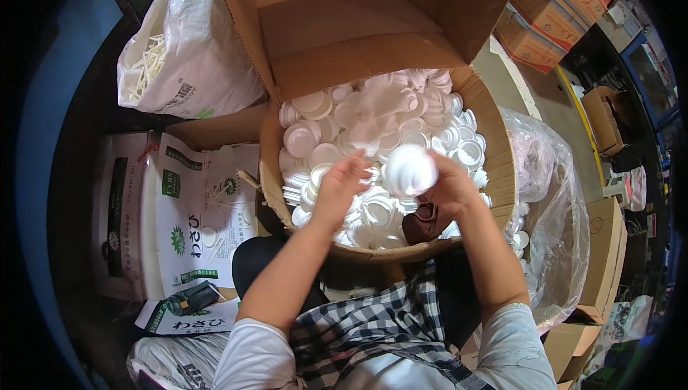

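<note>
A large cardboard box (271,168) in front of me is filled with white round plastic lids (380,207). My right hand (453,186) grips a white lid (411,170), which is blurred by motion, above the pile. To its left, my left hand (344,184) hovers over the lids with its fingers apart and nothing visible in them. Under my right hand lies a brown, folded, soft-looking piece (424,223) at the near edge of the box. A pale, translucent smear (380,107) hangs over the far lids; I cannot make out what it is.
An upright open carton (351,21) stands beyond the lids. At the left are a white sack (190,53) of white sticks and printed white cartons (193,211) with a dark object (193,298). A clear plastic bag (555,211) sits right; orange-brown boxes (552,14) are stacked far right.
</note>
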Action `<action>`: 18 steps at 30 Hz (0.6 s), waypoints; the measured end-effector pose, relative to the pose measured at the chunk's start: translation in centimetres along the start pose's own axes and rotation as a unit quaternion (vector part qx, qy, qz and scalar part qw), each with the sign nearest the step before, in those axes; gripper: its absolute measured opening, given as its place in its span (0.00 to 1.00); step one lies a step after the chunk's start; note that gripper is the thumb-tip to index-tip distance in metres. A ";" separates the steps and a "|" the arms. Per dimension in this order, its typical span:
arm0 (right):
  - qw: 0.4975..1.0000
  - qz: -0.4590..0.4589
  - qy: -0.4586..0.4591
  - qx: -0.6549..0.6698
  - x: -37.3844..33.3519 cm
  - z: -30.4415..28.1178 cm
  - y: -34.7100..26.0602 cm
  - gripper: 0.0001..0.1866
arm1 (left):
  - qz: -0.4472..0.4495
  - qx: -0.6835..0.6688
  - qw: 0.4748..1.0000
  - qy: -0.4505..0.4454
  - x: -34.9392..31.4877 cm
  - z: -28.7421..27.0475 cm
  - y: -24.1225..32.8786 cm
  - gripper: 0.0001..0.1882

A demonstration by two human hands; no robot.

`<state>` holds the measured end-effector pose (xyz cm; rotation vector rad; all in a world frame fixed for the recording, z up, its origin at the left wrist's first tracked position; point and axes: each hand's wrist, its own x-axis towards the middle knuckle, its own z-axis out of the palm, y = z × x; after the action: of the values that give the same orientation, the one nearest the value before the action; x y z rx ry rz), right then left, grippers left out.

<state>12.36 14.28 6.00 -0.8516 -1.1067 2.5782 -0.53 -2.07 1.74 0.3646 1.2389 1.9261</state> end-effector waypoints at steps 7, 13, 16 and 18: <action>0.986 -0.094 -0.135 -0.037 2.4 -5.5 -2.4 0.24 | 0.142 0.550 0.818 0.090 5.3 -5.5 1.2 0.19; 0.650 -0.015 0.006 -0.760 4.9 -3.4 5.9 0.25 | -0.158 0.756 0.627 0.102 5.9 -8.0 -0.5 0.26; 0.525 -0.053 -0.018 -0.849 5.3 -4.3 8.8 0.25 | -0.166 0.753 0.632 0.082 6.0 -8.0 -0.8 0.26; 0.469 -0.119 -0.016 -0.875 5.6 -4.8 9.8 0.22 | -0.173 0.747 0.639 0.067 6.4 -8.3 -1.0 0.24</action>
<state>10.94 12.56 -6.11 -0.5681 -3.2947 0.2476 -9.23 -2.28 -4.16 0.6948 2.5456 0.1672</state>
